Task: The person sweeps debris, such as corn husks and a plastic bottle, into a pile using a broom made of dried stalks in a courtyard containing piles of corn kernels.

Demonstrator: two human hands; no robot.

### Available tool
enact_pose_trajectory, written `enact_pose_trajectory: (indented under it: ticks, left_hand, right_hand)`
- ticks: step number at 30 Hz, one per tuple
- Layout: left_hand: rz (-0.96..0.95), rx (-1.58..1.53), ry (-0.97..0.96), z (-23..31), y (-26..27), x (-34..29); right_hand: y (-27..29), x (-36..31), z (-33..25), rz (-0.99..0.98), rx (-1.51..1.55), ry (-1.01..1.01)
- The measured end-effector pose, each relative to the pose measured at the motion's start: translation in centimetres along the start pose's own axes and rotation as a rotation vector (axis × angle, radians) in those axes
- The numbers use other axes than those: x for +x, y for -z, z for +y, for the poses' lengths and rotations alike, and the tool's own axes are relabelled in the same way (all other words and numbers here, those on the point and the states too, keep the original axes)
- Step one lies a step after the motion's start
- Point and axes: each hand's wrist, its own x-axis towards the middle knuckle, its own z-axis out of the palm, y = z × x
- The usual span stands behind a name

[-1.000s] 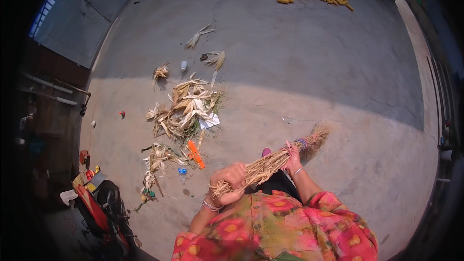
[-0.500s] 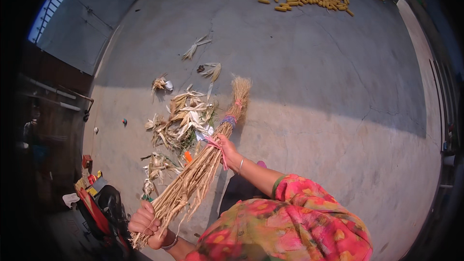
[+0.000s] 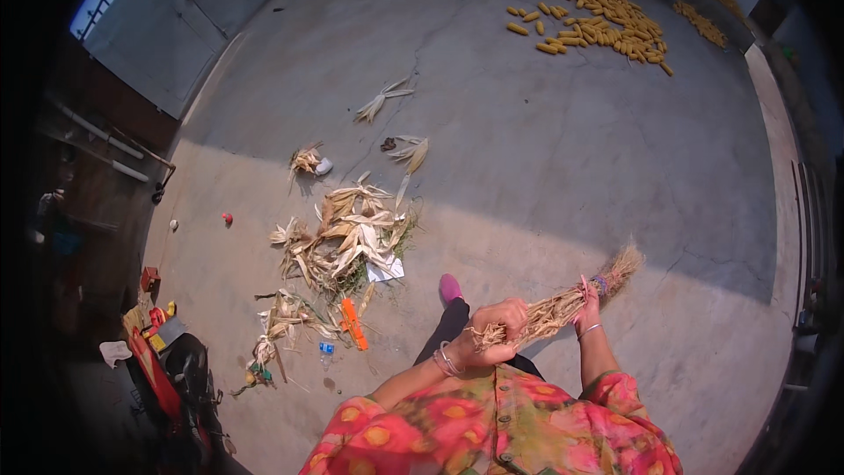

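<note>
A straw broom (image 3: pixel 552 315) lies across the front of my body, its bushy bristle end pointing to the far right. My left hand (image 3: pixel 499 332) is closed round the end of its stalks, near my chest. Further along, beside the pink and purple bindings, my right hand (image 3: pixel 588 307) grips the broom. The bristles are held off to the right, away from a pile of dry corn husks (image 3: pixel 352 233) on the concrete floor. Next to the husks lie a white sheet (image 3: pixel 385 270), an orange object (image 3: pixel 353 325) and a small blue-and-clear piece (image 3: pixel 326 348).
Yellow corn cobs (image 3: pixel 607 31) are spread at the far right. Loose husks (image 3: pixel 383 100) lie beyond the pile, and a small red thing (image 3: pixel 227 219) is left of it. A dark and red vehicle (image 3: pixel 180 365) stands at the near left. A metal gate (image 3: pixel 180 22) is at the far left.
Both hands have swung the broom from the left, beside the husk pile, to the right in front of my body. My pink-shod foot now shows. The husks look much the same.
</note>
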Motion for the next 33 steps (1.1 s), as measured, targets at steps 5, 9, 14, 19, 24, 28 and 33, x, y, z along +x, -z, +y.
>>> enact_pose_trajectory:
  ticks: [5,9,14,19,24,28,33]
  left_hand:
    - [0.223,0.139,0.004,2.7,7.8,1.8]
    - [0.538,0.433,-0.081,10.1,13.9,0.9]
    - [0.824,0.607,-0.289,15.8,17.3,0.6]
    - [0.792,0.551,-0.503,18.3,20.2,2.1]
    - [0.609,0.282,-0.387,14.9,23.5,8.3]
    - [0.407,0.097,-0.216,6.4,23.4,14.8]
    - [0.169,0.017,-0.130,-4.1,20.1,24.9]
  right_hand:
    - [-12.7,4.1,5.9,0.010,-0.201,-0.100]
    - [-27.9,5.2,15.9,-0.181,-0.225,-0.377]
    - [-41.5,4.3,23.7,-0.289,-0.391,-0.475]
    - [-46.4,4.3,23.3,-0.371,-0.344,-0.472]
    - [-43.4,7.7,13.0,-0.395,-0.203,-0.345]
    - [-38.8,10.4,2.0,-0.180,-0.200,-0.078]
    - [-31.9,16.8,-11.7,0.016,-0.216,0.065]
